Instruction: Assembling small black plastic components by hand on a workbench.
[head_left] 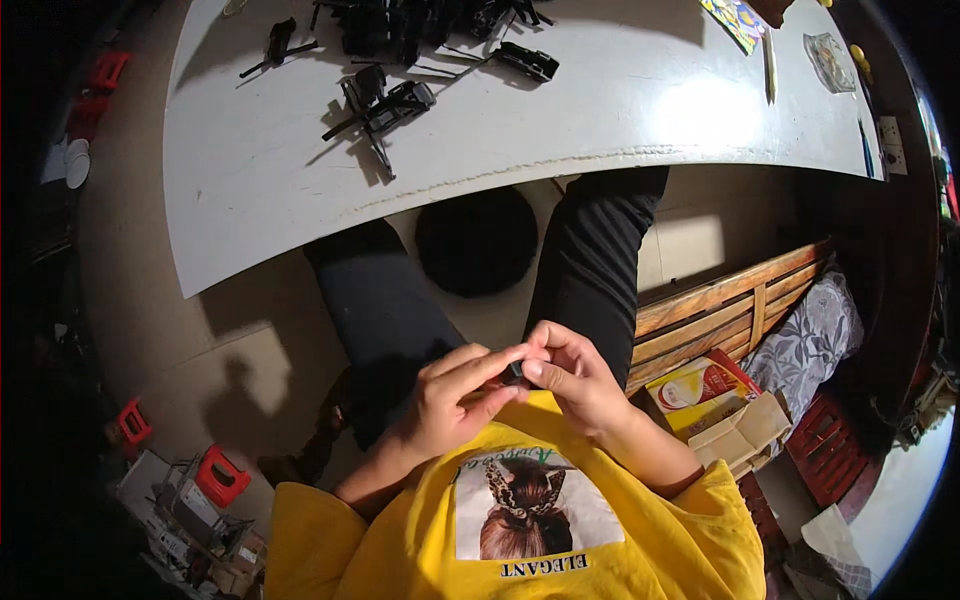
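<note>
Close in front of my yellow shirt, both hands meet over my lap. Between the fingertips is a small black piece (515, 371), mostly covered, so its kind does not show. My left hand (455, 393) closes on it from the left, thumb below and fingers above. From the right, my right hand (572, 376) pinches it with thumb and forefinger. On the white table ahead lie several black plastic-looking parts with thin arms; one of these black parts (380, 108) lies nearest the table's front edge, and a smaller black part (279, 46) lies to its left.
The white table (560, 120) spans the far side beyond my knees. A black round stool top (476, 240) shows between my legs. To my right are a wooden slatted bench (735, 310), a yellow-red box (700, 390) and an open cardboard box (745, 432). A red stool (222, 476) stands left.
</note>
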